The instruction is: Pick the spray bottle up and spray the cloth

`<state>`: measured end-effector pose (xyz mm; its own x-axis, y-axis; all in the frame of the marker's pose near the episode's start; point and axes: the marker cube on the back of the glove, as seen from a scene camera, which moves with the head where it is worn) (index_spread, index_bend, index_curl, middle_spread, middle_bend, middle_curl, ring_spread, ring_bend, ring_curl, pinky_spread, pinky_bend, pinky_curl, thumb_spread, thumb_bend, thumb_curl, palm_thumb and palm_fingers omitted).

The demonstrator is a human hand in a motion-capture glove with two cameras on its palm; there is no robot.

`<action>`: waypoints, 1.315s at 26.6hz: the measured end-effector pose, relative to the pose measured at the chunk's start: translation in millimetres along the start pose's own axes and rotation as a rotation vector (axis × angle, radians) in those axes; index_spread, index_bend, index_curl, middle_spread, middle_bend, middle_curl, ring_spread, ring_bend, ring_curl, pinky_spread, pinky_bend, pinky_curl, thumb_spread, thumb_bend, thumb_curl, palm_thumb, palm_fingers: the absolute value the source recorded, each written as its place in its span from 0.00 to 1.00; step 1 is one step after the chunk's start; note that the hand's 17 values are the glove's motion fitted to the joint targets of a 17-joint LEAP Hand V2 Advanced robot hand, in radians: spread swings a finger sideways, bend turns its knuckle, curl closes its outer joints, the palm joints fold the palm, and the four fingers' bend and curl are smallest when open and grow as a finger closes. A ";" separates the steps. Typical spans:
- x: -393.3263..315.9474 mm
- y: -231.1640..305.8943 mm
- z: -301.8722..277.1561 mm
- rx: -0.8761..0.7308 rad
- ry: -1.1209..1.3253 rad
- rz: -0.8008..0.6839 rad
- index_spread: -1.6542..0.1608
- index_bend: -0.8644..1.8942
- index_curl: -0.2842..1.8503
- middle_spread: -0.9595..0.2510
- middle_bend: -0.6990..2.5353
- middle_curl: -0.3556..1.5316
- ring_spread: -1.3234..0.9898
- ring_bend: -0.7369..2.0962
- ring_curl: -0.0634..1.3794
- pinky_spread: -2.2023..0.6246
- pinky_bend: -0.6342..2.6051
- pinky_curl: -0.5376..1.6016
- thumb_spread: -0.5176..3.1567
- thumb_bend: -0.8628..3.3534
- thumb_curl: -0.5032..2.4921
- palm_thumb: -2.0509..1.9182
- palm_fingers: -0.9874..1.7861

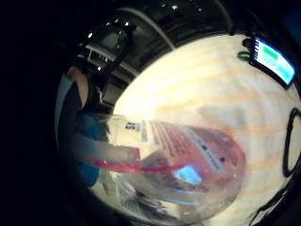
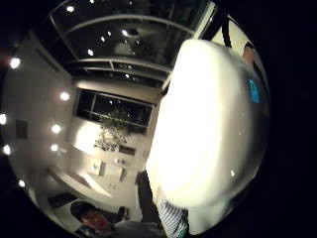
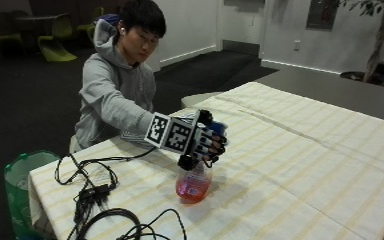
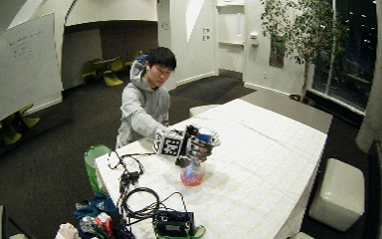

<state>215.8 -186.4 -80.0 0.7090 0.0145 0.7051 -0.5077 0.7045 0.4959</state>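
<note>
The spray bottle (image 3: 193, 189) is clear with pink liquid and stands upright near the table's front edge, on or just above the cloth; I cannot tell if its base touches. My gloved right hand (image 3: 202, 142) grips its top, fingers curled round the spray head and neck, which they hide. The cream striped cloth (image 3: 298, 150) covers the whole table. The wide outside view shows the same: hand (image 4: 194, 144) on top of the bottle (image 4: 192, 177), cloth (image 4: 264, 164) beyond. In the little finger side palm view the bottle (image 1: 188, 160) fills the near field over the cloth (image 1: 211, 80).
Black cables (image 3: 92, 190) lie on the cloth left of the bottle. A green bin (image 3: 19, 175) stands beside the table's corner. A black device (image 4: 172, 223) sits at the front edge, and a lit screen (image 1: 275, 61) lies on the cloth. A white stool (image 4: 336, 194) stands right of the table.
</note>
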 end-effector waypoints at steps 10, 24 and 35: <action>-18.7 2.3 48.2 -0.293 0.292 -0.115 0.78 0.45 0.32 0.71 0.39 0.44 0.49 0.47 0.32 0.70 0.29 0.41 0.21 0.20 0.37 0.79 0.84; -24.4 19.0 38.7 -0.457 0.506 -0.159 0.79 0.48 0.36 0.72 0.41 0.46 0.50 0.48 0.36 0.69 0.30 0.43 0.12 0.20 0.38 0.79 0.85; -112.9 62.5 -11.4 -0.583 0.937 -0.312 0.79 0.48 0.38 0.72 0.42 0.47 0.50 0.48 0.37 0.69 0.30 0.45 0.10 0.20 0.39 0.79 0.85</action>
<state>109.6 -135.8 -134.4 0.9743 0.1319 -0.1827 -0.1151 0.9883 0.0999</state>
